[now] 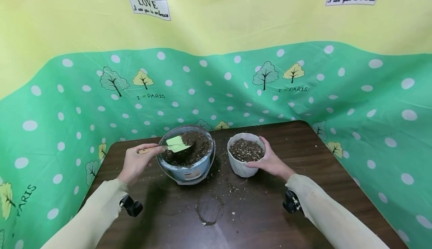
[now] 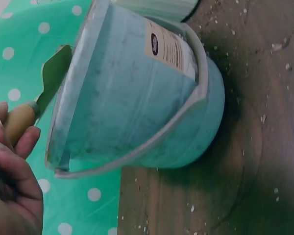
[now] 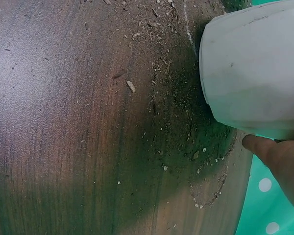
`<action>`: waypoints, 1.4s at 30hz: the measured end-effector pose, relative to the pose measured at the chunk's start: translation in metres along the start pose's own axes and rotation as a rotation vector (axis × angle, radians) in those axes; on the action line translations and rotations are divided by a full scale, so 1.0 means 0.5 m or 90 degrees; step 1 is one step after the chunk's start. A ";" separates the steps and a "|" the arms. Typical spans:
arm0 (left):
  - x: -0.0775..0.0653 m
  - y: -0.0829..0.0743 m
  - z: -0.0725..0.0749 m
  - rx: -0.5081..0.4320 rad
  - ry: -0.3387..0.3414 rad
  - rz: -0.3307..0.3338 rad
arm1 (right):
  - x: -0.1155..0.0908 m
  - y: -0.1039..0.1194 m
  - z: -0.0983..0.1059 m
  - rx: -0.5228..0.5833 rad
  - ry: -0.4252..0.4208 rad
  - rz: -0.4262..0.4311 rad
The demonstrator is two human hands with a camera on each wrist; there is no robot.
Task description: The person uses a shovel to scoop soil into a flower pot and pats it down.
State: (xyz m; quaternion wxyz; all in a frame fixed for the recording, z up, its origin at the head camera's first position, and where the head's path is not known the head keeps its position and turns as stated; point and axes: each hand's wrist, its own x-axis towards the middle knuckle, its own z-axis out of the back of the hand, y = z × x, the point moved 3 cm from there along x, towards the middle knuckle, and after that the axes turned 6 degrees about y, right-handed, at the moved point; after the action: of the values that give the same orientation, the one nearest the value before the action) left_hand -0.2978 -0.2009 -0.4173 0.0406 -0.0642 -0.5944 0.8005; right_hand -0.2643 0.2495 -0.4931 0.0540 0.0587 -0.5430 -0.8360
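Note:
A hand trowel (image 1: 177, 144) with a light green blade and a wooden handle is gripped in my left hand (image 1: 137, 160). Its blade lies over the dark soil (image 1: 199, 144) inside the blue bucket (image 1: 189, 171), at the bucket's left side. In the left wrist view my fingers curl round the wooden handle (image 2: 19, 122), level with the bucket's rim. My right hand (image 1: 270, 161) holds a white pot (image 1: 243, 169) by its right side, thumb across the front and fingers behind the rim. Speckled soil (image 1: 246, 150) fills the pot nearly to its rim.
Both containers stand on a dark wooden table (image 1: 263, 211). Crumbs of soil (image 1: 233, 187) and a ring of dirt (image 1: 210, 209) mark its surface. The bucket's handle (image 2: 161, 129) hangs down its side. A patterned cloth (image 1: 202, 80) rises behind the table's far edge.

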 end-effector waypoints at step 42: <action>0.069 -0.156 -0.376 0.058 0.195 -0.119 | -0.015 -0.008 -0.001 0.021 -0.003 0.008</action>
State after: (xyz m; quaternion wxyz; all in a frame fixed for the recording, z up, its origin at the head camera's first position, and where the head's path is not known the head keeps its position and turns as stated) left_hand -0.3046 0.0044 -0.3981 0.2078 -0.1282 -0.5477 0.8003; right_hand -0.2568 0.2519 -0.4964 0.0570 0.0545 -0.5573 -0.8266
